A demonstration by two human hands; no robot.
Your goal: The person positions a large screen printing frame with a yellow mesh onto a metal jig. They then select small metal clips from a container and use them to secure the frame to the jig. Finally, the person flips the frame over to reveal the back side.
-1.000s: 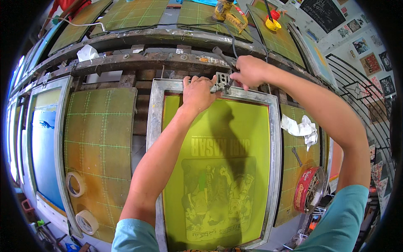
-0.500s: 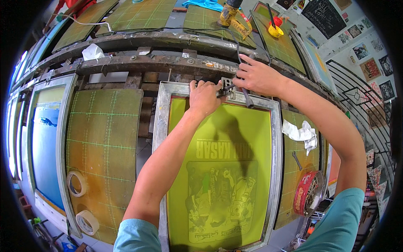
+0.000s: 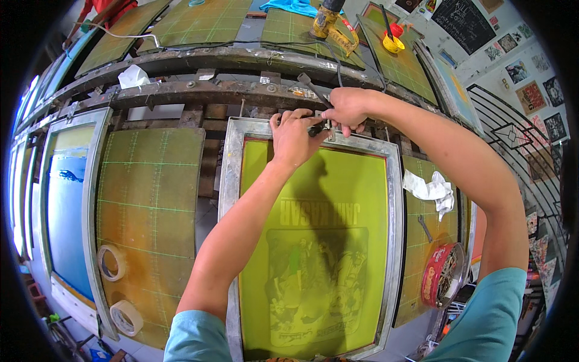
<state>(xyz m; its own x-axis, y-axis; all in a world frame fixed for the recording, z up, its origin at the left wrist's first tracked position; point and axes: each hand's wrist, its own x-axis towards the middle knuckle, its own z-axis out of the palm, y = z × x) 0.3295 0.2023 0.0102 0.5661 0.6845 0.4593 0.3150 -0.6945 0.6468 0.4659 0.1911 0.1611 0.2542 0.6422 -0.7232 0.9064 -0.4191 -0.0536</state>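
A silk-screen frame (image 3: 393,205) with grey metal edges and yellow-green mesh lies in front of me, a faint picture showing in the mesh. At its far edge, my left hand (image 3: 294,137) curls its fingers around a small metal clamp (image 3: 330,135), which the hands partly cover. Close on its right, my right hand (image 3: 350,108) is closed on a dark metal wrench (image 3: 310,84). One end of the wrench sticks out to the upper left over the rail. Its other end is hidden by my fingers, so I cannot tell how it meets the clamp.
Rusty rails (image 3: 220,90) run across beyond the frame. Right of it lie a crumpled cloth (image 3: 429,190), a small spanner (image 3: 426,229) and a red tin (image 3: 439,274) of metal pieces. Tape rolls (image 3: 111,263) lie left. A yellow power tool (image 3: 329,27) stands beyond.
My right hand has turned over and closed tighter. The wrench has swung round: its end hung over the mesh and now points to the upper left. My left hand has stayed at the clamp.
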